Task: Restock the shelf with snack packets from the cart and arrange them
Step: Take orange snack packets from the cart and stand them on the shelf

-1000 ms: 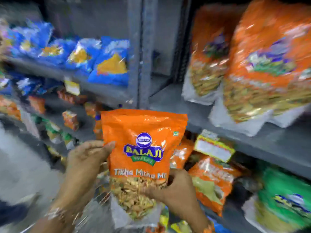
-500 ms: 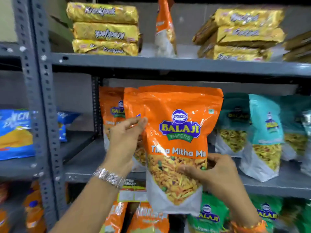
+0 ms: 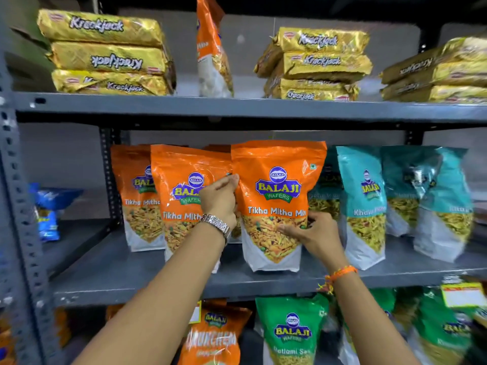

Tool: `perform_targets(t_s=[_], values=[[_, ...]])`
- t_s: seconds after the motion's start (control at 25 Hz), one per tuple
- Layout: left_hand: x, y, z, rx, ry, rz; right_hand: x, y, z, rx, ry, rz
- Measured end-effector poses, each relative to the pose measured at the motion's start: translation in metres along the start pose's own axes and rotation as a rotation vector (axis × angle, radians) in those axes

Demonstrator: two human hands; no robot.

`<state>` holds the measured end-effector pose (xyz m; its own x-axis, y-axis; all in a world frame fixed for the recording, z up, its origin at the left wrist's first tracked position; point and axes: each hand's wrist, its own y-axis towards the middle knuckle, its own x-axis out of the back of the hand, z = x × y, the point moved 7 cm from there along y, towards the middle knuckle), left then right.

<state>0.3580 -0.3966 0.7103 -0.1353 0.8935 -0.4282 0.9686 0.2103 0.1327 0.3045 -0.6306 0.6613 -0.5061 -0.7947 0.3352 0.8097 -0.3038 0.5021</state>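
With my left hand (image 3: 220, 197) and right hand (image 3: 309, 233) gripping the packet (image 3: 276, 204), I was seating it on the shelf (image 3: 131, 283); next, letting go and squaring it.

We record a grey metal rack with perforated uprights (image 3: 15, 196). On the top shelf (image 3: 237, 108) lie three stacks of gold Krackjack packs, at left (image 3: 105, 54), centre (image 3: 316, 64) and right (image 3: 437, 72), with one orange pouch (image 3: 213, 48) standing upright between the left and centre stacks. On the middle shelf (image 3: 131, 275) stand orange Tikha Mitha Mix pouches: one at the rear left (image 3: 137, 196), one in front of it (image 3: 181, 196), and a third (image 3: 276, 206) upright near the front edge. Just right of these stand teal pouches (image 3: 363, 206), some overlapping. On the adjoining left bay's shelf (image 3: 76, 241) sits a blue packet (image 3: 48, 212). We note that the level below holds green (image 3: 292, 330) and orange (image 3: 216, 335) pouches; their footing is out of view.
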Motion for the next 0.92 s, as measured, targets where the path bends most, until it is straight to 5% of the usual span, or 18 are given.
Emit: perform_targets(t_s=[0.28, 0.76, 0.92], values=[[0.0, 0.005, 0.01, -0.075, 0.182, -0.142, -0.012, 0.014, -0.024, -0.024, 0.024, 0.039], [0.015, -0.03, -0.012, -0.331, 0.372, 0.036, -0.009, -0.01, -0.018, -0.091, 0.023, 0.027], [0.088, -0.035, -0.029, -0.46, 0.309, -0.064, 0.003, -0.054, 0.029, 0.072, -0.074, -0.329]])
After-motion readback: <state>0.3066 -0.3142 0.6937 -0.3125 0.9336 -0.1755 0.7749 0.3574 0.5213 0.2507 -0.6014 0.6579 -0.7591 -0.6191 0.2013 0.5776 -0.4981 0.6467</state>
